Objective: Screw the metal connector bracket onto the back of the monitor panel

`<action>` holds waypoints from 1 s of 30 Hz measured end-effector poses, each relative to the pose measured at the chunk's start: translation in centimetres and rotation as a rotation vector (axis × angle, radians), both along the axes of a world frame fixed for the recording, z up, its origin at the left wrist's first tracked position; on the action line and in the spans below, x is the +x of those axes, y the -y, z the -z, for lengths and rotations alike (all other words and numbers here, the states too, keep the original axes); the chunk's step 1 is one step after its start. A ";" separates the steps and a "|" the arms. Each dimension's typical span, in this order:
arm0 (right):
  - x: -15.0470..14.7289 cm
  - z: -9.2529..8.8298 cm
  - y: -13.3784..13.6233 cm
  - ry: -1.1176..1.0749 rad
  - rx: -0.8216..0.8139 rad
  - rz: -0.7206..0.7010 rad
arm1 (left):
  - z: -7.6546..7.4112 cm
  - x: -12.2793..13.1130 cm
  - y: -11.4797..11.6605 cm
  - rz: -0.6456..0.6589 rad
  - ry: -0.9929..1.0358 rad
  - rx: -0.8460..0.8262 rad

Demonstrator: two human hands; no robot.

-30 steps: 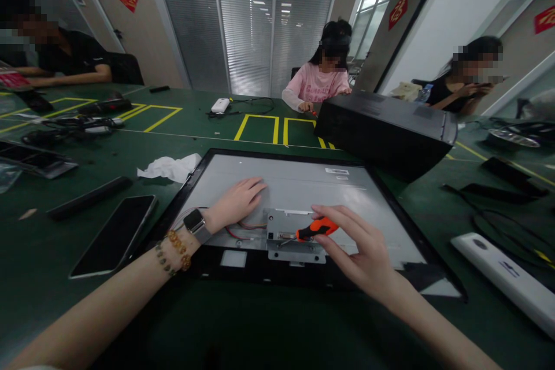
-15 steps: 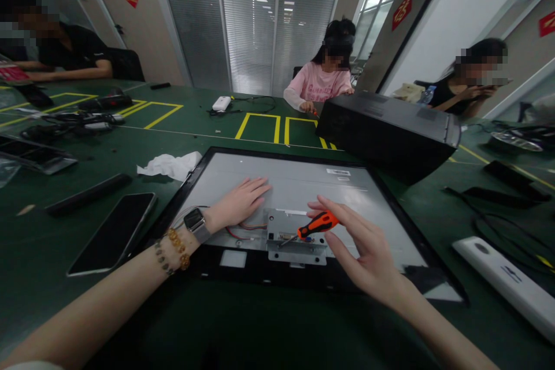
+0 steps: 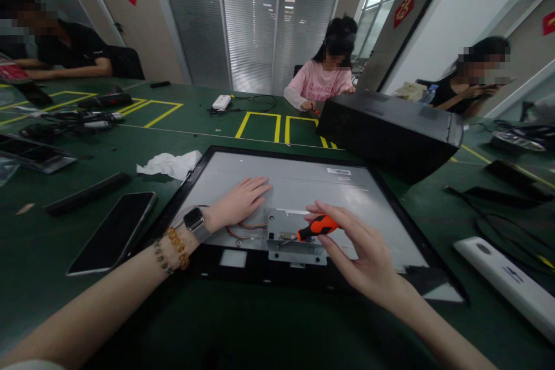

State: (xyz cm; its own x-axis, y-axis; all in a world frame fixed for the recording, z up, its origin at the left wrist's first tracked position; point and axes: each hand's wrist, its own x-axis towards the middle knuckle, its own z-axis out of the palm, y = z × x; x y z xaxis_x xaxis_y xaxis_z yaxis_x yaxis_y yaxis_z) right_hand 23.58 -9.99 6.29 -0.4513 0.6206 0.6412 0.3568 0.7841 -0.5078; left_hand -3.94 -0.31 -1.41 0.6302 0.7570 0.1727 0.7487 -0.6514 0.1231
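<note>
My left hand [image 3: 243,201] lies flat on the grey back of a display panel [image 3: 303,170], fingers stretched out, holding nothing. In my right hand [image 3: 362,245], thumb and fingers are on the orange and black handle of a screwdriver [image 3: 318,228]. The screwdriver slants down to the left, its shaft reaching a metal bracket [image 3: 297,256] with connectors at the near edge of the panel. Exactly where the tip rests is hard to see. Thin coloured wires [image 3: 236,232] run from the bracket under my left wrist.
Left of the panel are a smartphone [image 3: 115,234], a black bar [image 3: 87,193] and a crumpled tissue [image 3: 169,165]. A large black casing [image 3: 385,133] stands behind its right corner, with a co-worker [image 3: 321,81] beyond. A white bar-shaped device [image 3: 507,277] and cables lie right.
My right thumb has moved in against the screwdriver handle, and the fingers have shifted slightly along it. My left hand and the panel stay in place.
</note>
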 end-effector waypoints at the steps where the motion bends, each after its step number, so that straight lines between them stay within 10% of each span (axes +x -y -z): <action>1: 0.0 0.0 0.0 -0.011 -0.006 0.000 | 0.0 0.0 0.0 -0.001 0.001 0.001; 30: 0.0 0.3 -0.2 0.011 0.034 0.045 | 0.2 0.0 -0.3 -0.002 -0.020 0.012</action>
State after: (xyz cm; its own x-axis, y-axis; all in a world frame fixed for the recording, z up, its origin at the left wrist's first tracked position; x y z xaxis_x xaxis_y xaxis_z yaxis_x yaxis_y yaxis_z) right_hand 23.54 -9.79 5.99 -0.4307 0.6184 0.6573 0.3978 0.7838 -0.4768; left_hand -3.96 -0.04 -1.65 0.6317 0.7565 0.1691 0.7524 -0.6509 0.1009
